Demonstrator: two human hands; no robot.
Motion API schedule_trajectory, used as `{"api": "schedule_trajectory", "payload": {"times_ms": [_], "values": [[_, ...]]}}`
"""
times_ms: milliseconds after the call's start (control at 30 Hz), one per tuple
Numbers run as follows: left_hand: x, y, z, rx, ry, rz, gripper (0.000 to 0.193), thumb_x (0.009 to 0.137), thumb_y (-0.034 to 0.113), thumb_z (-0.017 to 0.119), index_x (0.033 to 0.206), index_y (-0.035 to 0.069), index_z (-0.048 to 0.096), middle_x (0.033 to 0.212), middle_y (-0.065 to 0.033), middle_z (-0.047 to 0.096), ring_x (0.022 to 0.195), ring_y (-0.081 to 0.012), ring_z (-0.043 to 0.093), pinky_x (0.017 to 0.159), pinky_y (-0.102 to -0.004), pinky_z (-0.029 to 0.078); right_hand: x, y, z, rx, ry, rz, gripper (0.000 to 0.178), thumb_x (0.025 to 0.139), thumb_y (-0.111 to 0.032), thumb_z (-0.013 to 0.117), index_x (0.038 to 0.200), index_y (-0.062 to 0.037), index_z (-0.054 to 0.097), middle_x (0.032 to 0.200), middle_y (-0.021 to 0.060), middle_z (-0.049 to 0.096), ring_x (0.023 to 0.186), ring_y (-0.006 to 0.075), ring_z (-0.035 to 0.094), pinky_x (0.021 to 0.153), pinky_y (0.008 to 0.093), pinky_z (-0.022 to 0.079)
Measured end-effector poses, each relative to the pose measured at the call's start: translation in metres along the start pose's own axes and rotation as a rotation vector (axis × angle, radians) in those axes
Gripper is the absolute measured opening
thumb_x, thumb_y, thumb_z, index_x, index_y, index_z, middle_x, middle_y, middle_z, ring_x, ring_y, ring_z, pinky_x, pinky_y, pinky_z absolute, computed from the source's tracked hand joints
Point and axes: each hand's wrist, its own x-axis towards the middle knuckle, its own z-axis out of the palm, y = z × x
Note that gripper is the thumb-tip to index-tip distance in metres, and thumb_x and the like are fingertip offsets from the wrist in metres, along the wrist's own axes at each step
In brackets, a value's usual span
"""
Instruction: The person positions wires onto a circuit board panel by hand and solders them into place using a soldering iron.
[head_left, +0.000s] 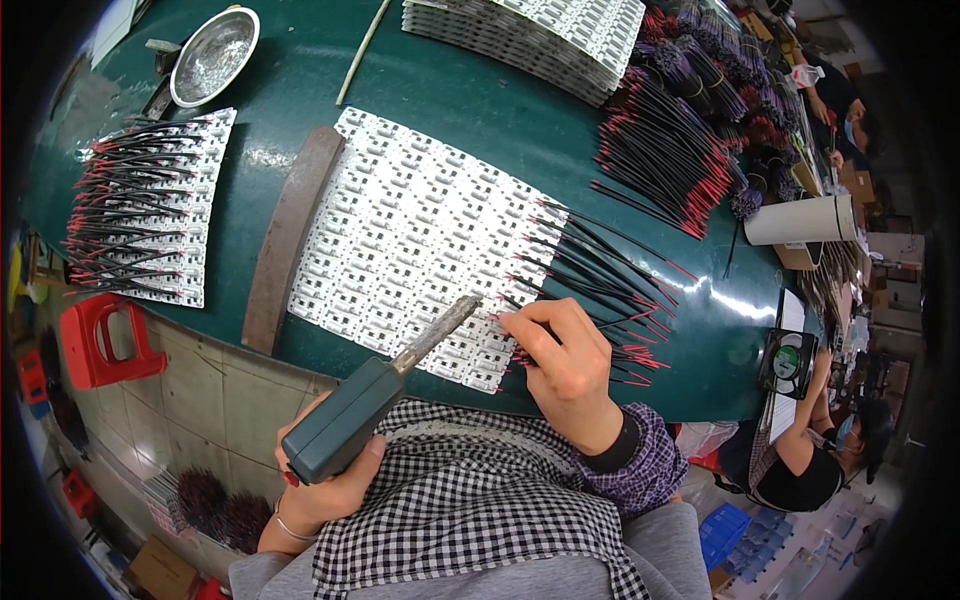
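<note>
My left hand [345,492] is wrapped round the dark green body of a soldering gun [345,418]. Its metal tip points up and right, over the lower right part of a white circuit board panel [400,220]. Close to that tip, my right hand [572,368] is closed in a pinch at the panel's right edge, on a thin wire mostly hidden by the fingers. Several black wires with red ends [600,265] run from this edge out over the table, some passing behind my right hand. Rows of small dark and grey parts cover the panel.
A brown bar [290,240] lies along the panel's left side. Further left is another panel [205,210] covered with wires; a metal bowl [214,58] stands behind. Stacked panels [520,45] and wire bundles [665,150] lie at the back. A co-worker [815,450] sits at right.
</note>
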Motion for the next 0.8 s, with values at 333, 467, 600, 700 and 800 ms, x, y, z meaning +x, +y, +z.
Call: {"api": "schedule_trajectory", "payload": {"times_ms": [333, 467, 600, 700, 800], "values": [[0.007, 0.014, -0.002, 0.038, -0.111, -0.046, 0.029, 0.073, -0.003, 0.076, 0.101, -0.007, 0.072, 0.091, -0.0148, 0.069, 0.074, -0.0215, 0.068, 0.065, -0.0298, 0.053, -0.003, 0.002, 0.005, -0.036, -0.015, 0.013, 0.035, 0.063, 0.013, 0.067, 0.096, 0.0035, 0.07, 0.09, 0.0122, 0.063, 0.079, 0.0274, 0.062, 0.063, 0.0358, 0.053], [0.005, 0.01, -0.002, 0.042, -0.134, -0.042, 0.028, 0.073, -0.004, 0.075, 0.1, -0.006, 0.071, 0.091, -0.0149, 0.069, 0.075, -0.0223, 0.068, 0.066, -0.0301, 0.054, -0.001, 0.001, 0.004, -0.025, -0.01, 0.006, 0.035, 0.062, 0.013, 0.067, 0.096, 0.0035, 0.07, 0.089, 0.012, 0.063, 0.078, 0.0271, 0.062, 0.063, 0.0357, 0.052], [0.007, 0.008, 0.0, 0.038, -0.138, -0.01, 0.026, 0.073, -0.004, 0.075, 0.099, -0.007, 0.071, 0.09, -0.0151, 0.069, 0.074, -0.0236, 0.068, 0.066, -0.0307, 0.054, -0.002, 0.001, 0.004, -0.01, -0.029, 0.016, 0.043, 0.058, 0.015, 0.064, 0.098, 0.0023, 0.071, 0.091, 0.0121, 0.063, 0.079, 0.0284, 0.062, 0.065, 0.0367, 0.053], [0.009, 0.007, 0.002, 0.028, -0.135, 0.03, 0.025, 0.073, -0.004, 0.076, 0.097, -0.007, 0.071, 0.089, -0.0152, 0.068, 0.073, -0.025, 0.068, 0.065, -0.0314, 0.054, -0.003, 0.002, 0.003, 0.004, -0.05, 0.032, 0.05, 0.054, 0.017, 0.061, 0.101, 0.0017, 0.071, 0.092, 0.0127, 0.063, 0.082, 0.0302, 0.063, 0.067, 0.0381, 0.053], [0.008, 0.011, 0.001, 0.047, -0.151, -0.004, 0.023, 0.073, -0.004, 0.076, 0.095, -0.007, 0.07, 0.087, -0.0152, 0.068, 0.072, -0.026, 0.067, 0.064, -0.0322, 0.053, -0.002, 0.002, 0.002, 0.004, -0.062, 0.031, 0.05, 0.055, 0.017, 0.06, 0.101, 0.0021, 0.071, 0.092, 0.0128, 0.063, 0.082, 0.0302, 0.063, 0.068, 0.0382, 0.053]]}}
